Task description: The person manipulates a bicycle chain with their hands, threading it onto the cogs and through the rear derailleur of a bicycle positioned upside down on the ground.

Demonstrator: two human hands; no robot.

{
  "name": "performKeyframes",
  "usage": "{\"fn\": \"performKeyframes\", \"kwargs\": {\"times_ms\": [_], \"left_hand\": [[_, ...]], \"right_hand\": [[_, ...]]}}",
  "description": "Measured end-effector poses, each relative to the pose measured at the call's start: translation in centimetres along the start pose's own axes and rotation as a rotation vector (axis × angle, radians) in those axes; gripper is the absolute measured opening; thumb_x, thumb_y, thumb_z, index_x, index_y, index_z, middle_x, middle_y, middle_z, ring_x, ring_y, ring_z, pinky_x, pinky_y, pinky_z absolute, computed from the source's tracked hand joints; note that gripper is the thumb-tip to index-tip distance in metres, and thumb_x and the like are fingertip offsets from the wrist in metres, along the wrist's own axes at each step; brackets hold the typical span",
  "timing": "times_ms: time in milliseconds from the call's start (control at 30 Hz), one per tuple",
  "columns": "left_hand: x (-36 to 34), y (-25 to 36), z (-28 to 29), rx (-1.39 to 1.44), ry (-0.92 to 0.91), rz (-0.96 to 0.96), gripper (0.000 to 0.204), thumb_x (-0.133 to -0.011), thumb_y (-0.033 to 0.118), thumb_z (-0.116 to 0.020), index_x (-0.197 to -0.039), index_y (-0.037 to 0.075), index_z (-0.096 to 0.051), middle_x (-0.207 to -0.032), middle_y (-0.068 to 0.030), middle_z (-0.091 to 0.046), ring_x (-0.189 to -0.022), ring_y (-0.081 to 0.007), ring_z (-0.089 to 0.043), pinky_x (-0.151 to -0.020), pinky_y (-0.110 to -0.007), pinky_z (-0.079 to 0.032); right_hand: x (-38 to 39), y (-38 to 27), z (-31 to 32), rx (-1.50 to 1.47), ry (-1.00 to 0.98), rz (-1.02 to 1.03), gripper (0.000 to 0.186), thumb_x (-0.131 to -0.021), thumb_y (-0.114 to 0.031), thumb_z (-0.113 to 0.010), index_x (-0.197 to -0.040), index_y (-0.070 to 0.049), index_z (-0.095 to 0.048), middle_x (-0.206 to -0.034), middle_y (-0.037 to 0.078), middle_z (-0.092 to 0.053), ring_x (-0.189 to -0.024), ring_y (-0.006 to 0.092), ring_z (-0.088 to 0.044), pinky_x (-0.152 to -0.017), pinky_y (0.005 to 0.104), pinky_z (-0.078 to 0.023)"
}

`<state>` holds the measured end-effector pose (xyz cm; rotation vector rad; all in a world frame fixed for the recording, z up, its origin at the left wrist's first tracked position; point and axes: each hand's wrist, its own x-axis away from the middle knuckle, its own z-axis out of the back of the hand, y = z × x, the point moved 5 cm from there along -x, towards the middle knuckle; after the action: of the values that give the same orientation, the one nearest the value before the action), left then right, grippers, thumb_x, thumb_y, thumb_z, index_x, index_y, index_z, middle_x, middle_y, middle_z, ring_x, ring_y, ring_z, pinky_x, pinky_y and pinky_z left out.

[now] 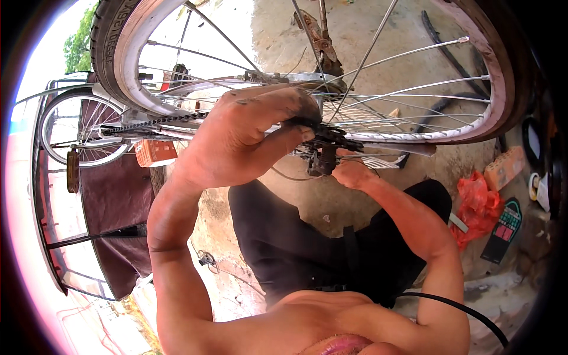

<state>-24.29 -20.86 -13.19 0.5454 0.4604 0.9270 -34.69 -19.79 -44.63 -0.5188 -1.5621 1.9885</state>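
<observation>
A bicycle wheel (479,112) with silver spokes fills the upper view, with a chain (154,120) running in from the left to the hub. My left hand (239,139) is closed on the dark, greasy gear mechanism (325,151) at the hub, its thumb pressed on the upper part and some fingertips hidden in shadow. Below and behind that mechanism is my right hand (355,174), fingers curled in toward its underside; what they hold is hidden. A thin cable loops beneath my left hand.
At left stand another bicycle wheel (53,124), a dark maroon cover (109,219) on a metal frame and an orange brick (154,152). At right lie another brick (504,167), a red plastic bag (476,207), a flip-flop (500,234) and dark tubing (444,44) on the concrete floor (373,53).
</observation>
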Motion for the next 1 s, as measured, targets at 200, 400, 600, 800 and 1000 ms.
{"fn": "performKeyframes", "kwargs": {"times_ms": [200, 400, 600, 800, 1000], "left_hand": [[0.0, 0.0, -0.4, -0.102, -0.039, -0.037, 0.018, -0.084, -0.007, -0.070, -0.101, -0.005, -0.068, -0.088, -0.0121, -0.067, -0.077, -0.0222, -0.067, -0.068, -0.032, -0.051], [0.3, -0.2, -0.5, -0.101, -0.014, -0.035, 0.020, -0.084, -0.008, -0.070, -0.103, -0.005, -0.066, -0.091, -0.0127, -0.067, -0.080, -0.0223, -0.067, -0.070, -0.032, -0.052], [0.5, -0.1, -0.2, -0.067, 0.042, -0.024, 0.022, -0.084, -0.009, -0.069, -0.106, -0.006, -0.065, -0.093, -0.0128, -0.068, -0.085, -0.0216, -0.068, -0.076, -0.032, -0.053], [0.8, 0.7, 1.1, -0.040, 0.084, -0.037, 0.024, -0.087, -0.010, -0.066, -0.111, -0.008, -0.065, -0.105, -0.0148, -0.067, -0.092, -0.0200, -0.068, -0.078, -0.030, -0.058], [1.2, 0.4, 1.1, 0.181, 0.252, 0.081, 0.022, -0.086, -0.008, -0.072, -0.108, -0.007, -0.068, -0.102, -0.0137, -0.071, -0.092, -0.0195, -0.068, -0.078, -0.029, -0.057]], "right_hand": [[-0.1, 0.4, -0.2, 0.016, 0.041, 0.089, 0.036, -0.095, -0.024, -0.066, -0.130, -0.014, -0.066, -0.128, 0.008, -0.067, -0.119, 0.0233, -0.061, -0.104, 0.0366, -0.046], [-0.3, -0.9, 0.1, 0.044, 0.007, 0.050, 0.037, -0.096, -0.026, -0.065, -0.130, -0.013, -0.066, -0.128, 0.009, -0.067, -0.120, 0.0233, -0.061, -0.104, 0.0364, -0.046], [-0.2, 0.1, 0.0, -0.073, -0.056, -0.049, 0.038, -0.098, -0.029, -0.062, -0.134, -0.015, -0.063, -0.129, 0.007, -0.067, -0.120, 0.0218, -0.060, -0.104, 0.0349, -0.045], [0.0, -2.1, 0.8, 0.027, -0.151, -0.108, 0.042, -0.101, -0.036, -0.057, -0.138, -0.016, -0.060, -0.133, 0.004, -0.065, -0.122, 0.0226, -0.057, -0.109, 0.0355, -0.040], [0.1, 0.2, 0.1, -0.068, -0.024, -0.026, 0.039, -0.098, -0.037, -0.058, -0.130, -0.016, -0.067, -0.132, 0.010, -0.064, -0.128, 0.0288, -0.052, -0.111, 0.0384, -0.037]]}}
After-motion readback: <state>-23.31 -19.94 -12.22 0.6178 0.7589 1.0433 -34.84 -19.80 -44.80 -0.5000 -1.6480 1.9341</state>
